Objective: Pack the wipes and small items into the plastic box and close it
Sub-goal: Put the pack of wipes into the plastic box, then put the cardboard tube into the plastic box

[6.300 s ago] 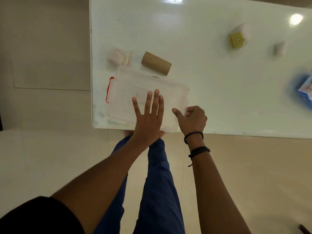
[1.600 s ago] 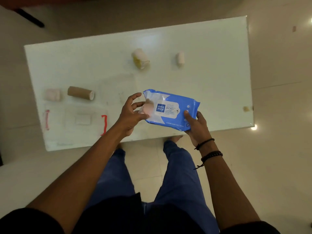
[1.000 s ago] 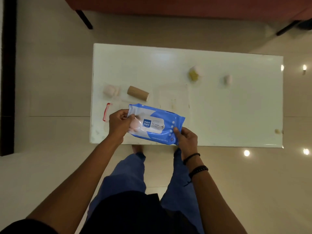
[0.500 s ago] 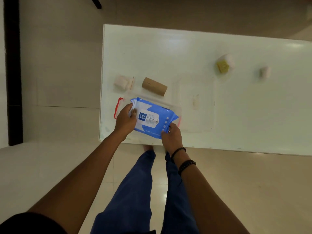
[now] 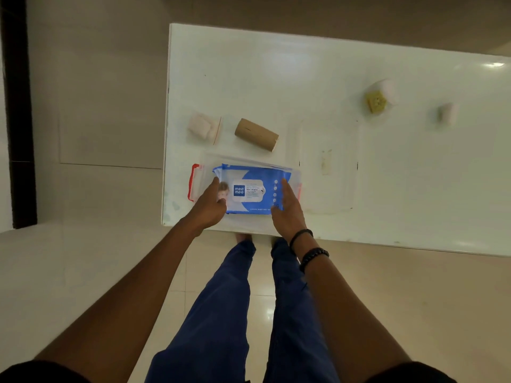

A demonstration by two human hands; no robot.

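The blue wipes pack [image 5: 253, 190] lies flat inside the clear plastic box [image 5: 206, 161], which has red latches and stands at the near left corner of the white table [image 5: 276, 78]. My left hand [image 5: 208, 207] grips the pack's left end. My right hand [image 5: 286, 211] holds its right end, fingers stretched along the edge. The box's clear lid [image 5: 329, 172] lies flat on the table just right of the box.
Behind the box lie a cardboard tube [image 5: 255, 134] and a small white bundle in a clear bag [image 5: 203, 127]. Far right sit a white roll with a yellow piece [image 5: 377, 98] and a small white roll [image 5: 448, 113]. The table's near edge runs just below the box.
Both hands carried the wipes pack from mid-air leftward and down into the open box, where it now rests flat. The lid, on the box at first, now lies beside it.
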